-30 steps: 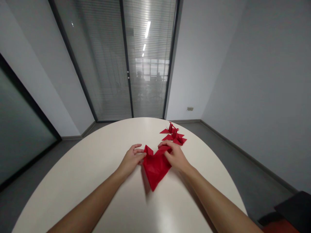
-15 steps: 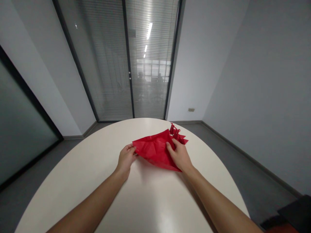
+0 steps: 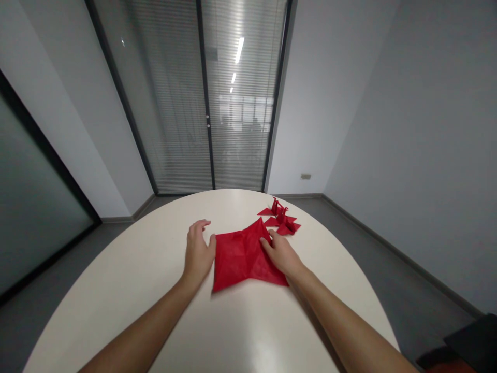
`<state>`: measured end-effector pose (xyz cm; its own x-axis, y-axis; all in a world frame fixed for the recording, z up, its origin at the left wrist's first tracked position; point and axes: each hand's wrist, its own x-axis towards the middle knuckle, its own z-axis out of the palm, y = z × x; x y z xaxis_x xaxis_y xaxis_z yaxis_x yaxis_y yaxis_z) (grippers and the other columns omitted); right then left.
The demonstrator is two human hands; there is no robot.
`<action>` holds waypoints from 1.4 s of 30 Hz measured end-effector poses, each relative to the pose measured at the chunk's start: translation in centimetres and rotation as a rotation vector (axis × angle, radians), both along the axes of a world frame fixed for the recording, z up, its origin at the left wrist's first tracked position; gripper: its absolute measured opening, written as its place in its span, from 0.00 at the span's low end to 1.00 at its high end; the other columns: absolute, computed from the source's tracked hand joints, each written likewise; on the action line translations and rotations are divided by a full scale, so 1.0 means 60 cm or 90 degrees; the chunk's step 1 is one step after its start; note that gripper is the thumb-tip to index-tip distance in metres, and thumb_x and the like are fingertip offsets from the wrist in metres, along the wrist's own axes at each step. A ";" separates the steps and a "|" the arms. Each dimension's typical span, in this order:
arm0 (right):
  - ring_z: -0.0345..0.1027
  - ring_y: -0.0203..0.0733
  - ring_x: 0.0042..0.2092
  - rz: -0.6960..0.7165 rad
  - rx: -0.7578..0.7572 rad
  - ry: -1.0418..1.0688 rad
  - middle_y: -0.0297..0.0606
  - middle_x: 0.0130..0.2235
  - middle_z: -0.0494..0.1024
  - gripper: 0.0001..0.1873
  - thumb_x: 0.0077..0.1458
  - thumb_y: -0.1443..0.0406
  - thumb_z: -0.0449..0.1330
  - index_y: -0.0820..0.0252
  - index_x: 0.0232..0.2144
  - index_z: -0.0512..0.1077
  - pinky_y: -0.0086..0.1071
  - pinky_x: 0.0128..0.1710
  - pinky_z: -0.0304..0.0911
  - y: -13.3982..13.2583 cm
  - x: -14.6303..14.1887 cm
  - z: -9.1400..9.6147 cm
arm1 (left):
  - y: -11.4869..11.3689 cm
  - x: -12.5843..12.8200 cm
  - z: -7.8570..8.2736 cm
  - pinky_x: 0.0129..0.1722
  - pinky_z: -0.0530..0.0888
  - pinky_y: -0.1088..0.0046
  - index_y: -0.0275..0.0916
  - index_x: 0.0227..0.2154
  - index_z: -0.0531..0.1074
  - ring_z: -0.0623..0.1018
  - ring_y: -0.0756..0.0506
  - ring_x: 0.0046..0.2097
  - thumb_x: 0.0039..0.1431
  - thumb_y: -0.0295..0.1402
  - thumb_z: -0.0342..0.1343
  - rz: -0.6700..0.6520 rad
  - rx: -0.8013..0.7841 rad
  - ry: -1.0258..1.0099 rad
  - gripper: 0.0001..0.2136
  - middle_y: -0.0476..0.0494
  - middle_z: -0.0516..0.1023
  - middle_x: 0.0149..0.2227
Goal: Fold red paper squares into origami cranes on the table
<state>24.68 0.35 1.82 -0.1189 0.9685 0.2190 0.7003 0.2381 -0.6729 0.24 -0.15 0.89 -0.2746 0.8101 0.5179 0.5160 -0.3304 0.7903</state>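
A creased sheet of red paper (image 3: 236,256) is spread between my hands over the white table, with a fold line down its middle. My right hand (image 3: 282,252) grips its right side, thumb on top and the other fingers partly hidden behind. At the left edge, my left hand (image 3: 199,251) has its fingers apart and curved, and the thumb is beside or just touching the paper. Beyond the right hand stand several folded red paper cranes (image 3: 285,220), close together.
The round white table (image 3: 128,290) has a curved far edge. Behind it are glass panels with blinds (image 3: 174,129) and a grey wall (image 3: 306,103) with a socket (image 3: 306,176). A dark object (image 3: 471,339) is at the lower right.
The paper has opened from a folded, triangle-like shape into a wider sheet and come lower. My left hand has let go of its left corner and opened. More of the cranes now shows.
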 end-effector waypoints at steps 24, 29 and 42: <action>0.51 0.55 0.69 0.182 0.119 -0.313 0.51 0.68 0.60 0.29 0.69 0.57 0.48 0.65 0.67 0.59 0.51 0.68 0.50 -0.049 -0.055 -0.008 | -0.051 0.036 -0.022 0.67 0.57 0.51 0.28 0.63 0.63 0.61 0.34 0.68 0.64 0.33 0.46 -0.224 -0.109 0.587 0.26 0.26 0.63 0.66; 0.45 0.56 0.71 0.184 0.043 -0.296 0.48 0.70 0.55 0.32 0.69 0.52 0.45 0.62 0.68 0.57 0.53 0.68 0.45 -0.042 -0.054 -0.025 | -0.052 0.033 -0.029 0.67 0.56 0.47 0.31 0.66 0.59 0.57 0.33 0.70 0.67 0.39 0.45 -0.264 -0.172 0.572 0.28 0.28 0.57 0.69; 0.69 0.55 0.48 -0.288 0.214 -0.199 0.52 0.47 0.77 0.20 0.58 0.58 0.60 0.64 0.48 0.73 0.40 0.45 0.61 0.030 0.099 0.033 | 0.021 -0.094 0.007 0.68 0.47 0.44 0.25 0.67 0.56 0.52 0.28 0.71 0.65 0.38 0.42 0.011 -0.394 0.694 0.31 0.28 0.53 0.70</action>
